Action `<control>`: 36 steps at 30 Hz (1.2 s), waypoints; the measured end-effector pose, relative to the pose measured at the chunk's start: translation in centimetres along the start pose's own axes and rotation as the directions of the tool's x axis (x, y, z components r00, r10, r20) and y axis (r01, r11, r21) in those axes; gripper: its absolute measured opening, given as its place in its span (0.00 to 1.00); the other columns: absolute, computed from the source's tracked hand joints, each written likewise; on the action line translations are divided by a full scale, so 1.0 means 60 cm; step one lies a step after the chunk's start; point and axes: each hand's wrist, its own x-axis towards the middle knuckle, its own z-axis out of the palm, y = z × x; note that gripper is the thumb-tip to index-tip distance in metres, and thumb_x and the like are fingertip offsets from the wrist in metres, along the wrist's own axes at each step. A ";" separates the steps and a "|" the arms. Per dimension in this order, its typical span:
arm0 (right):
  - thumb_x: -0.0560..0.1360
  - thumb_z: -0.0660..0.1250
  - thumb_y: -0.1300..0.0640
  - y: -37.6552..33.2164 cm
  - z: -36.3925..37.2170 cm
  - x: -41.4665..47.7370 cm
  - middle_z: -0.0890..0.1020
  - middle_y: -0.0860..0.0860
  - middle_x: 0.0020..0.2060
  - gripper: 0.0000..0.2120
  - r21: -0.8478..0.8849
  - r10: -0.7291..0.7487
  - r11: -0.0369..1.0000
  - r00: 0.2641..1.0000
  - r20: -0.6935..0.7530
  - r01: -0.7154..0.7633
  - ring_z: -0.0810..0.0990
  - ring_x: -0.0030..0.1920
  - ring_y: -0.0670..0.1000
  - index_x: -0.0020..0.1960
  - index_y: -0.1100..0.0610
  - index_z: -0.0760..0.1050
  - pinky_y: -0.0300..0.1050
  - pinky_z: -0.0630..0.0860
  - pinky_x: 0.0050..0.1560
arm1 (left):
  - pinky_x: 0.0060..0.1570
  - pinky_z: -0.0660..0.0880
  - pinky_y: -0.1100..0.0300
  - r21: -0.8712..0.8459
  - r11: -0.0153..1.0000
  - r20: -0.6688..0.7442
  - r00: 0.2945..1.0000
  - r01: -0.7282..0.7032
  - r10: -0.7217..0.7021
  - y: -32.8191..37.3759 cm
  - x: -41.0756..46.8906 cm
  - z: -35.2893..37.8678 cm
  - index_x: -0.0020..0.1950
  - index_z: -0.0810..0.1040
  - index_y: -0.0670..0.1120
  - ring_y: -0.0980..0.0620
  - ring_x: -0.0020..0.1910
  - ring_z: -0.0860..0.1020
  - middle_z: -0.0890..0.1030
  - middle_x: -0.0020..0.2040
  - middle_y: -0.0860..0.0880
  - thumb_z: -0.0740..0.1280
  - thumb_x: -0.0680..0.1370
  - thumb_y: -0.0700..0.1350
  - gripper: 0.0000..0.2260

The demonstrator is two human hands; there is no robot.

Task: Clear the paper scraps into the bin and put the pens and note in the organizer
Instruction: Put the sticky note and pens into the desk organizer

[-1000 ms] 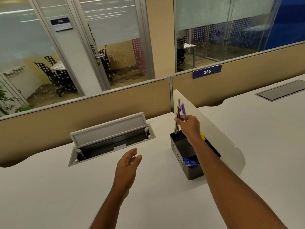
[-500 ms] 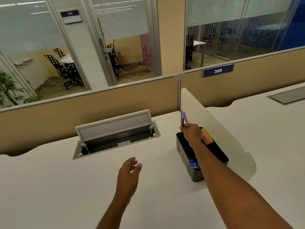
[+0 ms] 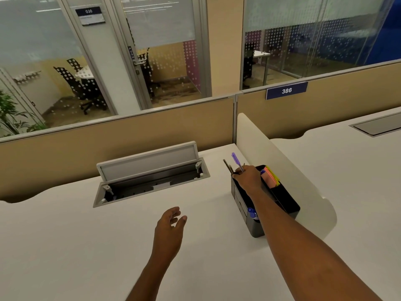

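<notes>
A black desk organizer [image 3: 288, 203] stands on the white desk beside the curved divider. My right hand [image 3: 249, 179] rests over its far compartment, fingers closed around a purple pen [image 3: 237, 160] and a dark pen [image 3: 227, 166], whose lower ends sit inside the organizer and tops lean left. Pink and yellow notes [image 3: 271, 177] stand in the organizer's far right slot. A blue-capped item [image 3: 252, 212] lies in its near compartment. My left hand [image 3: 170, 227] hovers over the desk with fingers loosely apart, holding nothing. No paper scraps or bin are in view.
An open cable tray [image 3: 152, 183] with a raised lid is sunk into the desk, left of the organizer. A tan partition [image 3: 121, 135] runs along the desk's far edge. The curved white divider [image 3: 303, 181] separates this desk from the neighbouring one.
My right hand has lowered the two pens into the organizer's far compartment and now sits at its rim. The pens tilt left. My left hand stays hovering.
</notes>
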 end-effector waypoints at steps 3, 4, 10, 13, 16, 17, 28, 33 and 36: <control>0.70 0.74 0.57 -0.004 -0.006 -0.003 0.84 0.57 0.48 0.17 0.114 0.019 0.993 0.999 -0.036 -0.015 0.83 0.47 0.56 0.56 0.64 0.79 0.52 0.81 0.52 | 0.54 0.71 0.60 0.003 1.000 -0.003 1.000 -0.002 0.002 0.000 0.001 0.001 0.66 0.73 0.43 0.51 0.56 0.75 0.78 0.61 0.46 0.66 0.77 0.42 0.17; 0.71 0.74 0.54 -0.009 -0.010 -0.005 0.83 0.56 0.46 0.17 0.170 0.029 0.985 0.997 -0.073 -0.016 0.82 0.45 0.55 0.55 0.64 0.79 0.49 0.81 0.50 | 0.55 0.71 0.59 0.004 1.000 -0.003 1.000 -0.004 0.004 0.000 0.000 0.001 0.66 0.73 0.42 0.50 0.57 0.76 0.78 0.61 0.45 0.66 0.77 0.42 0.17; 0.81 0.54 0.51 -0.037 -0.059 0.009 0.77 0.52 0.40 0.13 0.435 0.030 0.898 0.974 -0.225 0.072 0.73 0.36 0.47 0.45 0.55 0.73 0.42 0.72 0.35 | 0.54 0.70 0.60 0.007 1.000 -0.002 1.000 -0.012 0.012 0.001 -0.001 0.005 0.65 0.73 0.42 0.48 0.59 0.76 0.78 0.61 0.45 0.66 0.77 0.41 0.16; 0.82 0.52 0.56 -0.037 -0.081 0.025 0.77 0.55 0.45 0.12 0.435 0.006 0.894 0.967 -0.254 0.109 0.75 0.42 0.51 0.49 0.56 0.73 0.46 0.74 0.42 | 0.56 0.71 0.59 0.005 1.000 0.006 1.000 -0.010 0.010 0.005 -0.001 0.008 0.66 0.73 0.42 0.47 0.60 0.76 0.78 0.62 0.45 0.65 0.78 0.42 0.17; 0.82 0.53 0.55 -0.039 -0.094 0.032 0.77 0.54 0.44 0.09 0.480 -0.002 0.868 0.967 -0.255 0.128 0.76 0.39 0.47 0.51 0.56 0.70 0.38 0.75 0.39 | 0.56 0.71 0.59 0.006 1.000 0.010 1.000 -0.012 0.012 0.008 -0.001 0.010 0.66 0.73 0.42 0.47 0.60 0.76 0.78 0.62 0.45 0.65 0.78 0.42 0.17; 0.83 0.53 0.56 -0.039 -0.097 0.033 0.78 0.54 0.44 0.08 0.515 0.000 0.846 0.967 -0.253 0.135 0.78 0.39 0.48 0.52 0.56 0.69 0.37 0.76 0.40 | 0.56 0.71 0.59 0.009 1.000 0.009 1.000 -0.014 0.014 0.008 -0.001 0.011 0.66 0.73 0.42 0.47 0.60 0.76 0.78 0.63 0.45 0.65 0.78 0.42 0.17; 0.80 0.62 0.54 -0.019 -0.086 0.030 0.78 0.57 0.50 0.08 0.358 0.066 0.934 0.969 -0.236 0.024 0.79 0.42 0.55 0.53 0.57 0.65 0.51 0.80 0.43 | 0.55 0.70 0.60 0.027 1.000 -0.004 1.000 0.005 -0.005 -0.002 -0.001 0.001 0.66 0.73 0.43 0.48 0.61 0.75 0.77 0.64 0.45 0.65 0.78 0.42 0.16; 0.78 0.63 0.60 -0.014 -0.078 0.027 0.77 0.56 0.45 0.07 0.339 0.119 0.940 0.964 -0.239 -0.032 0.78 0.34 0.50 0.53 0.57 0.66 0.38 0.74 0.29 | 0.54 0.70 0.60 0.024 1.000 -0.020 1.000 0.018 -0.018 -0.006 0.005 -0.002 0.65 0.73 0.45 0.47 0.61 0.75 0.75 0.66 0.45 0.66 0.77 0.43 0.16; 0.76 0.64 0.66 -0.011 -0.075 0.024 0.75 0.55 0.44 0.08 0.345 0.129 0.938 0.963 -0.236 -0.041 0.77 0.38 0.52 0.49 0.57 0.65 0.35 0.69 0.28 | 0.54 0.70 0.59 0.024 0.999 -0.028 0.999 0.026 -0.026 -0.008 0.006 -0.004 0.64 0.73 0.45 0.47 0.61 0.74 0.74 0.66 0.45 0.66 0.77 0.43 0.15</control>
